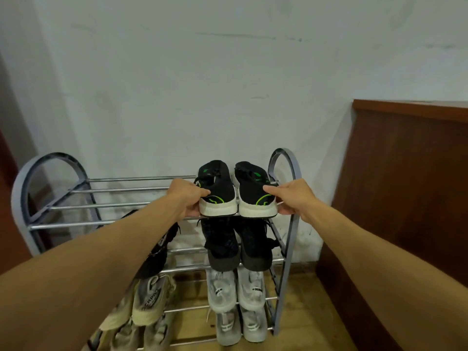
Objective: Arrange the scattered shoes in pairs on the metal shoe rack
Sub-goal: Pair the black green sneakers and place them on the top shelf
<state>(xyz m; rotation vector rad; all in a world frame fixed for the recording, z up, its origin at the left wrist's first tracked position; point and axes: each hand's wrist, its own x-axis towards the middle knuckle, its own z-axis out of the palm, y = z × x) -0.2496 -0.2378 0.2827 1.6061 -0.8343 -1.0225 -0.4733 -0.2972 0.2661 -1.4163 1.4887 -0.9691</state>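
Much of the lower left is hard to read: the left forearm crosses in front of the metal shoe rack (287, 224), covering most of a black shoe (162, 252) on the second tier and part of the beige sneakers (149, 300) below it, and the bottom edge of the view cuts off the shoes on the lowest rails. A dark pair (238, 247) sits on the second tier at the right, partly shaded by the shelf above, with a pale grey pair (235, 290) under it and another pale pair (238, 325) lower still. Both arms reach straight forward, bare, to the top shelf's right end. The left hand (187, 198) grips the heel of the left black sneaker with green trim (216, 191), thumb on the knit upper and fingers curled under the white sole. The right hand (291, 198) pinches the right black sneaker (255, 191) likewise at the heel. The two sneakers stand side by side on the top rails, toes toward the white wall (202, 84), heels at the front bar. A brown wooden panel (405, 186) stands just right of the rack.
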